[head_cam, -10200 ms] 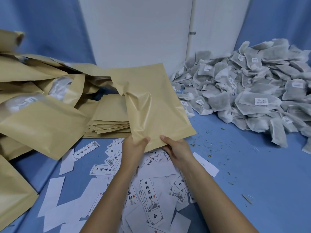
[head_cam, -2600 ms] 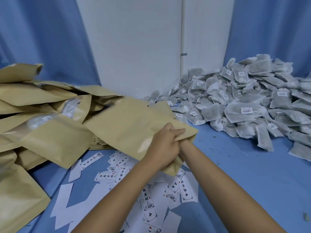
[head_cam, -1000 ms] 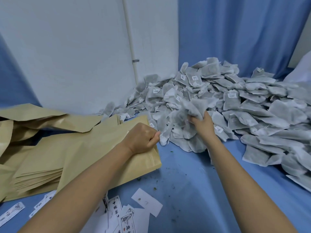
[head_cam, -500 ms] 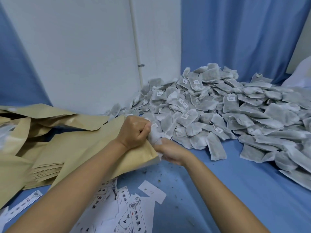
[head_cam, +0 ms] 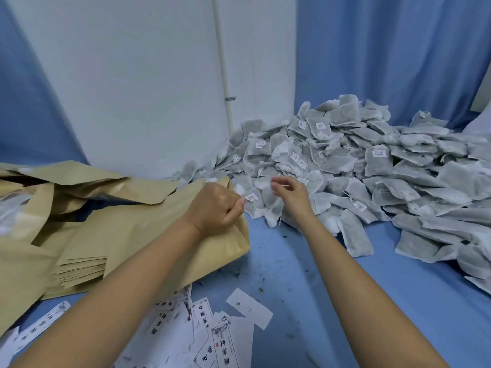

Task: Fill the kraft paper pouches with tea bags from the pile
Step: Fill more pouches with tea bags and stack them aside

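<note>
Kraft pouch [head_cam: 148,235] in left hand [head_cam: 215,205] grip, contents hidden, beside tea-bag pile [head_cam: 372,166]

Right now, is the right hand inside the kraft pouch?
No, the right hand hovers at the tea bag pile's near edge, outside the kraft pouch that the left hand grips.

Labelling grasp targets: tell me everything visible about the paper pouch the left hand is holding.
The pouch is tan kraft paper, matte and creased, a flat rectangle with a rounded lower corner. It lies slanted, mouth toward the tea bag pile, over a stack of flat pouches, its lower corner by the blue surface. The left hand grips its upper edge in a fist, bunching the paper. The forearm hides part of it; its contents cannot be seen.
</note>
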`<state>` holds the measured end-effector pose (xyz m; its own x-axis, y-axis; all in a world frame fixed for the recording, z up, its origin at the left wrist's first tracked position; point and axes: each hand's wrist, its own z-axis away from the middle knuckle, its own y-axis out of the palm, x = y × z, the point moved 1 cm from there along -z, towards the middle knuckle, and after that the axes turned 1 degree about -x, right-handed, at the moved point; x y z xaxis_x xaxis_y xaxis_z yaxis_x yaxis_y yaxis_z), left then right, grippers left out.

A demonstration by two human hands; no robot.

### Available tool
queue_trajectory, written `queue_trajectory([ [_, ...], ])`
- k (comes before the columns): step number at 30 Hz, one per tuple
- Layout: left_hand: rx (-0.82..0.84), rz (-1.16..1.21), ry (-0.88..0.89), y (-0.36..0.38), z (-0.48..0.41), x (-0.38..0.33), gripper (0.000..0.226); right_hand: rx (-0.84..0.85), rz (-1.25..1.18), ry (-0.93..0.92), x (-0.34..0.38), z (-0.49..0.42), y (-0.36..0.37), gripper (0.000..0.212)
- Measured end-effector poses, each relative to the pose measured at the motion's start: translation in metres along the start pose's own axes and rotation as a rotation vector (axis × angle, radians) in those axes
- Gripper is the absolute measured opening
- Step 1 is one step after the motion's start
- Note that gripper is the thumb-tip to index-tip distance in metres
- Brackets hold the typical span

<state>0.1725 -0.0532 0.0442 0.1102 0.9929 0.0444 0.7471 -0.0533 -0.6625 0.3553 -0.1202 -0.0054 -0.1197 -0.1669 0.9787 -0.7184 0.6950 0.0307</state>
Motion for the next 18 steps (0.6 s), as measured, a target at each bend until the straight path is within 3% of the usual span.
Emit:
queue_trajectory([
  [3, 0.04, -0.036, 0.014, 0.01, 0.005, 0.01, 0.045, 0.026, 0.629, 0.128, -0.045, -0.032, 0.001, 0.084],
  [5, 0.056, -0.037, 0.019, 0.02, 0.007, 0.013, 0.045, 0.02, 0.957, 0.169, -0.063, -0.05, 0.006, 0.101],
  [7, 0.07, -0.028, 0.027, 0.029, 0.007, 0.013, 0.045, 0.033, 1.148, 0.136, -0.073, -0.058, 0.016, 0.089],
  [8, 0.073, -0.016, 0.026, 0.033, 0.007, 0.012, 0.045, 0.014, 1.131, 0.09, -0.075, -0.058, 0.019, 0.075],
  [10, 0.07, 0.004, 0.021, 0.037, 0.006, 0.012, 0.045, -0.07, 0.814, -0.058, -0.079, -0.056, 0.022, 0.047],
  [12, 0.069, 0.021, 0.01, 0.037, 0.005, 0.012, 0.045, -0.17, 0.531, -0.191, -0.073, -0.045, 0.02, 0.038],
  [13, 0.066, 0.025, 0.006, 0.037, 0.004, 0.012, 0.045, -0.246, 0.513, -0.253, -0.069, -0.042, 0.017, 0.037],
  [15, 0.061, 0.015, 0.004, 0.037, 0.003, 0.011, 0.045, -0.348, 0.658, -0.26, -0.063, -0.042, 0.008, 0.034],
  [17, 0.07, 0.006, -0.001, 0.039, 0.003, 0.01, 0.045, -0.248, 0.937, -0.13, -0.068, -0.043, -0.005, 0.038],
  [18, 0.073, 0.004, -0.003, 0.039, 0.004, 0.009, 0.046, -0.149, 1.074, -0.022, -0.072, -0.041, -0.011, 0.049],
])
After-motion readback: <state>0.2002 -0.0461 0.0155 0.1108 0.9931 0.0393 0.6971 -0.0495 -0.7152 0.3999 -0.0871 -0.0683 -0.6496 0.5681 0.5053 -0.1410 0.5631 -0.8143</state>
